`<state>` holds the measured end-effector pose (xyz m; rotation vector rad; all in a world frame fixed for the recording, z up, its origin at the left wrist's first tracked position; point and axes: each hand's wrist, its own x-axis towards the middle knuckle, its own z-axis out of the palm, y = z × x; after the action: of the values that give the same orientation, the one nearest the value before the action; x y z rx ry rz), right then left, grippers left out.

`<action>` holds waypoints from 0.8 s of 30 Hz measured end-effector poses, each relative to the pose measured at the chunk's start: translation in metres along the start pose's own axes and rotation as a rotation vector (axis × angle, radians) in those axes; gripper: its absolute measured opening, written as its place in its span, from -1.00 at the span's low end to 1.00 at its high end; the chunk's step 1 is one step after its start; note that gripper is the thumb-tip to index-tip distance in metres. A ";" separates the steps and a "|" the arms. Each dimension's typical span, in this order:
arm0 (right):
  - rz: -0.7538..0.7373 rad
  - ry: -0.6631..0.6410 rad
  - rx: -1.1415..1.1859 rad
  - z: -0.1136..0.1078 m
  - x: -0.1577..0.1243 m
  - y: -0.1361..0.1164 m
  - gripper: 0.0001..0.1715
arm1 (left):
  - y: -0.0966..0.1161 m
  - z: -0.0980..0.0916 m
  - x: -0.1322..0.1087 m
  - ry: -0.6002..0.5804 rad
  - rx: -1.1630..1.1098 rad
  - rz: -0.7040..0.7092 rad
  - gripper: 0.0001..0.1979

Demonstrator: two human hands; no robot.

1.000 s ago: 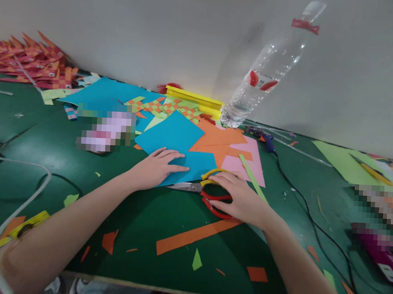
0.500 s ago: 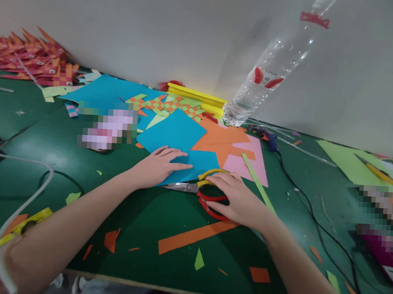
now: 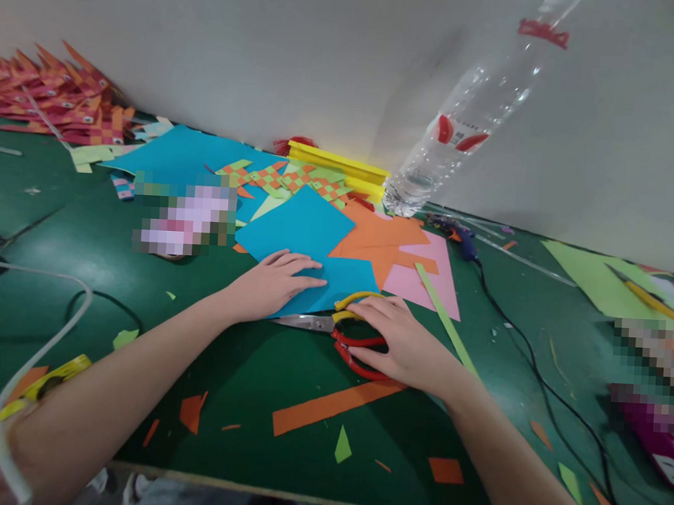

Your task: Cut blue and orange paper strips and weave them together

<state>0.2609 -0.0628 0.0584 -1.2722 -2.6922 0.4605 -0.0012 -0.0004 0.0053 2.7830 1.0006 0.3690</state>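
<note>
My left hand point(image 3: 273, 285) lies on a sheet of blue paper point(image 3: 350, 277), fingers stretched out and pointing right. Gripped in my right hand point(image 3: 411, 343) is a pair of scissors point(image 3: 314, 323) with yellow and red handles. The blades look nearly closed and point left along the paper's near edge, close under my left hand. Another blue sheet point(image 3: 296, 224) lies just beyond, overlapping orange paper point(image 3: 371, 239) and a pink sheet point(image 3: 441, 269). An orange strip point(image 3: 334, 408) rests nearer the table's front edge.
A tilted plastic bottle point(image 3: 457, 123) and a yellow folded strip point(image 3: 341, 164) stand by the wall. A glue gun point(image 3: 463, 240) trails a black cord on the right. Woven paper fish point(image 3: 295, 179) lie behind the sheets. A blurred phone-like object point(image 3: 186, 222) is at left.
My right hand and the scissors have shifted slightly left along the paper's edge. The left hand has stayed nearly in place on the blue sheet.
</note>
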 end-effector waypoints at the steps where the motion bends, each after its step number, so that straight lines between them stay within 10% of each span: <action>1: -0.005 -0.001 0.000 0.000 0.000 0.000 -0.52 | 0.000 0.000 0.000 -0.001 -0.005 -0.002 -0.59; 24: -0.038 -0.043 -0.025 0.003 0.004 -0.008 -0.51 | -0.002 0.002 0.000 0.023 -0.018 0.012 -0.61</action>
<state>0.2520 -0.0655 0.0579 -1.2291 -2.7606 0.4556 -0.0017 0.0005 0.0028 2.7760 0.9815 0.4098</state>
